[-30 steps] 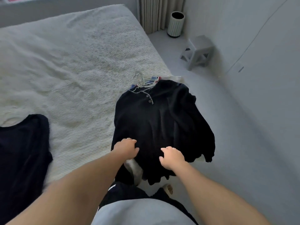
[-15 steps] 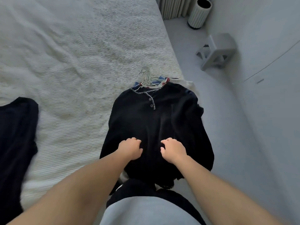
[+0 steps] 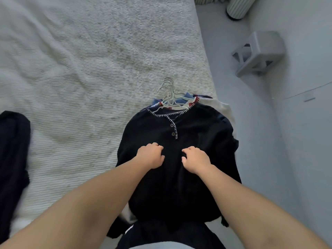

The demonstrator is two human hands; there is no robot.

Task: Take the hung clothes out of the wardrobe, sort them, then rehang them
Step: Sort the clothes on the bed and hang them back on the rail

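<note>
A black knit top (image 3: pixel 197 133) with white stitched collar trim and two buttons lies on top of a pile of hung clothes at the bed's right edge. Several pale hangers (image 3: pixel 168 94) stick out above its neckline, with blue, red and cream garments underneath. My left hand (image 3: pixel 150 155) and my right hand (image 3: pixel 195 159) sit side by side on the top's middle, fingers curled into the black fabric. Another dark garment (image 3: pixel 12 159) lies flat on the bed at the far left.
The bed (image 3: pixel 80 69) has a cream ribbed cover. To the right is pale floor with a grey step stool (image 3: pixel 258 53) and a ribbed white bin (image 3: pixel 237 8) by the wall (image 3: pixel 305 123).
Both hands have slid up the black top from its hem toward its chest, staying close together. The view has tilted down and closer to the pile.
</note>
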